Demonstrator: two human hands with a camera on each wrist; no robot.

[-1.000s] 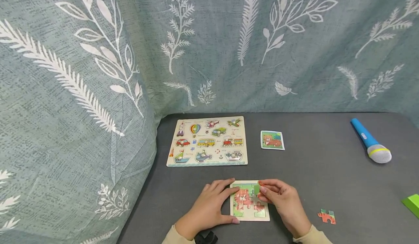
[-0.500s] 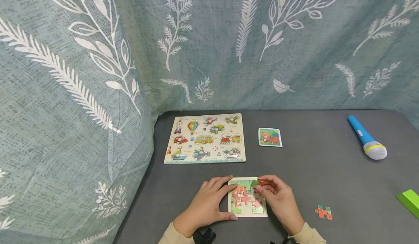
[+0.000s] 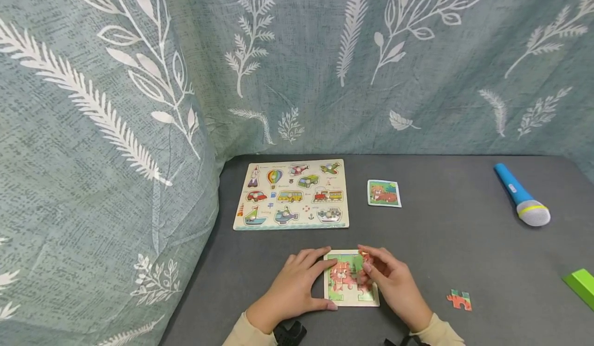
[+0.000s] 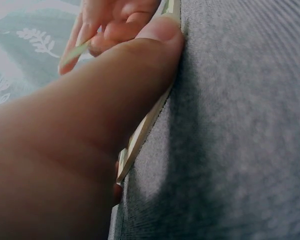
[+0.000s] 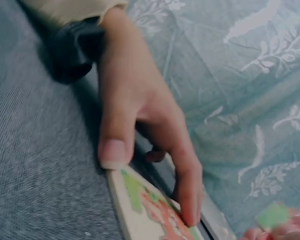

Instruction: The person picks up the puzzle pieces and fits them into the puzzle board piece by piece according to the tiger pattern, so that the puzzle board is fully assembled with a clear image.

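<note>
A small square jigsaw puzzle tray [image 3: 349, 303] with a pale wooden rim and an orange cartoon animal lies on the table. My left hand [image 3: 293, 288] rests spread across its left side, thumb at the near edge and fingertips at the far edge and on the picture; the thumb [image 4: 160, 37] shows large in the left wrist view. Over the tray's right side, my right hand [image 3: 393, 284] pinches a green and orange puzzle piece [image 3: 359, 263], tilted up from the board. That piece's green face [image 5: 272, 216] shows blurred in the right wrist view. Another puzzle piece [image 3: 460, 300] lies to the right.
A vehicle peg puzzle board [image 3: 290, 217] lies at the back left, beside a small animal picture card [image 3: 384, 194]. Farther right are a blue toy microphone [image 3: 520, 194] and a green block [image 3: 581, 288]. A leaf-patterned curtain [image 3: 315, 67] hangs behind the dark table.
My right hand has shifted slightly left over the tray and turned the pinched puzzle piece. My left hand keeps its place. The head view has moved a little.
</note>
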